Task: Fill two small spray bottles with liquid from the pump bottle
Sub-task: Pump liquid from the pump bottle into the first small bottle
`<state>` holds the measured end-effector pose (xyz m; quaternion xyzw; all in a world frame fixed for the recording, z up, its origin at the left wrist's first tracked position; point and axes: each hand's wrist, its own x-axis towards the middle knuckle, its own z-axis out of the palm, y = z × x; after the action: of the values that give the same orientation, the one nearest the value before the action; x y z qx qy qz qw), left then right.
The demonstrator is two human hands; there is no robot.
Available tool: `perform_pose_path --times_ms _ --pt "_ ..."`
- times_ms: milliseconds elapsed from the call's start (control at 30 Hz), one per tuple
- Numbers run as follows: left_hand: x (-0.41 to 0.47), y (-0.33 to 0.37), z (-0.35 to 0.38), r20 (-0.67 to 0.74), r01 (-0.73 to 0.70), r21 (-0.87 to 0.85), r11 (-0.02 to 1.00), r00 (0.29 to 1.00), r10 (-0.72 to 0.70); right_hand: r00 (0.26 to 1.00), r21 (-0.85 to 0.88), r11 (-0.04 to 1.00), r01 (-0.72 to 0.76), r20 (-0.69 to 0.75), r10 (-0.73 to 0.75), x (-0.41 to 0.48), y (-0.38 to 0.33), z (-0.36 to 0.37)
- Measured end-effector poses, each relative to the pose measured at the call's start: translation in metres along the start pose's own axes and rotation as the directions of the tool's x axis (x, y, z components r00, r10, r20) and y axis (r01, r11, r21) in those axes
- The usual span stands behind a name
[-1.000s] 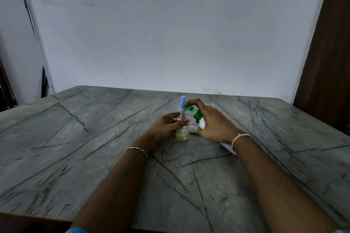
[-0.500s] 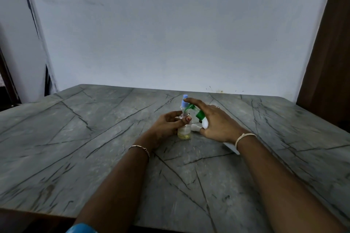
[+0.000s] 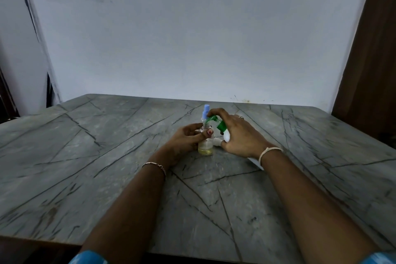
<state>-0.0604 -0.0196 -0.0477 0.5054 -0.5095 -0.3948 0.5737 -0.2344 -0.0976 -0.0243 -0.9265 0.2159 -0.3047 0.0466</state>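
Your left hand [image 3: 186, 139] grips the small clear bottle [image 3: 205, 146] (yellowish liquid at its bottom); your right hand [image 3: 240, 133] clasps the tilted pump bottle [image 3: 224, 133], its green nozzle [image 3: 212, 119] over the small bottle's mouth.

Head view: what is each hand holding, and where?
Left hand holds the small clear bottle around its upper body; right hand holds the tilted pump bottle, fingers on its green pump head.
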Motion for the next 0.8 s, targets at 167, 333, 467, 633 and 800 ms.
perform_pose_path --times_ms 167,333,467,633,800 --pt "-0.0012 0.0004 0.0009 0.001 -0.006 -0.001 1.0 1.0 0.006 1.0 -0.035 0.999 0.005 0.012 -0.005 -0.0028 0.0021 -0.001" --pt "-0.0036 0.003 0.0024 0.02 -0.011 -0.018 1.0 1.0 0.011 1.0 -0.014 1.0 0.005 0.005 -0.005 -0.002 0.0011 -0.0008" --pt "-0.0056 0.0048 0.0045 0.011 0.0 -0.016 1.0 1.0 0.0 1.0 -0.001 1.0 -0.004 -0.02 0.004 -0.0004 -0.001 0.0011" --pt "-0.0074 0.0059 0.0055 -0.009 0.001 -0.01 1.0 1.0 -0.001 1.0 -0.032 0.999 0.001 -0.029 -0.001 -0.0025 -0.0031 0.001" --pt "-0.0066 0.0049 0.0061 -0.019 0.002 0.0 1.0 1.0 -0.002 1.0 -0.036 0.999 -0.015 -0.017 0.014 -0.0057 -0.0044 -0.0017"
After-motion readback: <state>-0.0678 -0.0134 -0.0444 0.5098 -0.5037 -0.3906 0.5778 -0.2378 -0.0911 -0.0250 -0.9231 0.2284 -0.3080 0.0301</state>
